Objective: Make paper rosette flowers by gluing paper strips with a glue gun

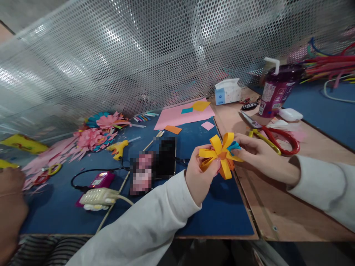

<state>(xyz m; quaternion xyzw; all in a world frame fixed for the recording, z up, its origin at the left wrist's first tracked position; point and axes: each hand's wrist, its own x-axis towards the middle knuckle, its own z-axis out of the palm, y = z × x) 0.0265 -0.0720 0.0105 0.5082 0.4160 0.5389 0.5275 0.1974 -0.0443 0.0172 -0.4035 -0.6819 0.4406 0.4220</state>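
A yellow paper flower (227, 170) with looped petals is held above the near right part of the blue mat (210, 221). My left hand (201, 177) grips it from the left, with the thumb pressed near its middle. From the right, my right hand (253, 153) pinches a small rolled blue paper piece (234, 145) against the flower's side. Some orange paper shows low among the yellow loops. The fingertips behind the petals are partly hidden.
Open red-handled scissors (291, 144), a purple cup (277, 92) and a tissue pack (229, 91) are on the right. A yellow glue gun (119, 149), a power strip (98, 195) and paper flowers (97, 133) lie leftward. Another person's arm (11, 199) is at far left.
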